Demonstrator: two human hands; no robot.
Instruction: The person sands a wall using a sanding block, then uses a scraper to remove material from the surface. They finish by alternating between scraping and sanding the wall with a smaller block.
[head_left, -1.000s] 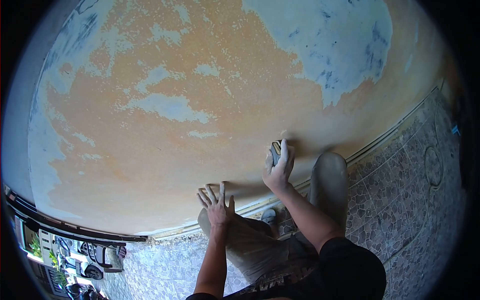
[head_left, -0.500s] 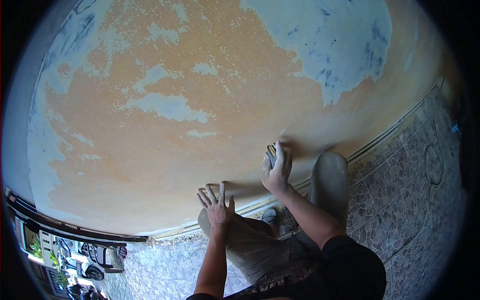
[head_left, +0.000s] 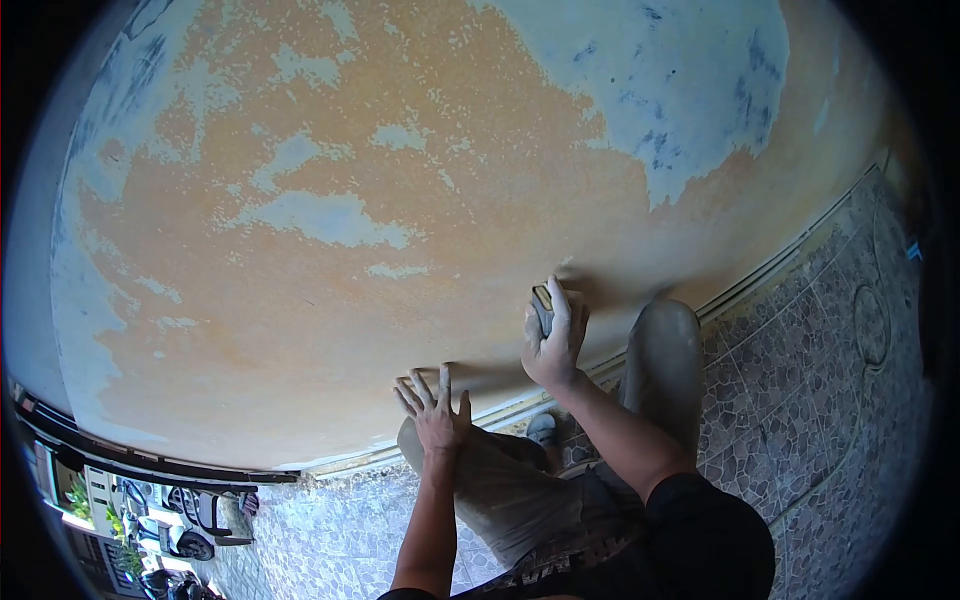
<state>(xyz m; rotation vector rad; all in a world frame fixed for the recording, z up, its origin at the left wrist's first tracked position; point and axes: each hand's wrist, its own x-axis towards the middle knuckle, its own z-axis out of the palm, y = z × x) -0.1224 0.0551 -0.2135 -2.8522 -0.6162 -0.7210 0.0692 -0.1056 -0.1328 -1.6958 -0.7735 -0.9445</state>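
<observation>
My right hand [head_left: 556, 348] is closed around a small sanding block [head_left: 543, 311] with a pale, yellowish face and a grey wrap. It is held against the lower part of the wall [head_left: 480, 310], whose surface is orange-tan with pale blue-white patches. To the left, my left hand [head_left: 436, 420] has its fingers spread, with the fingertips at the wall low down. Nothing is in that hand. Dust whitens the fingers of the right hand. The block's side facing the wall is hidden.
My bent knees [head_left: 663, 340] are close to the wall's foot. A patterned tile floor [head_left: 760, 400] runs along it, with a hose or cable loop [head_left: 868, 328] lying at right. Beyond the wall's left end stands a parked motorbike [head_left: 180, 535].
The view has shifted slightly, so the wall patches sit a little farther left. My right hand with the sanding block has moved very little, and my left hand stays in place.
</observation>
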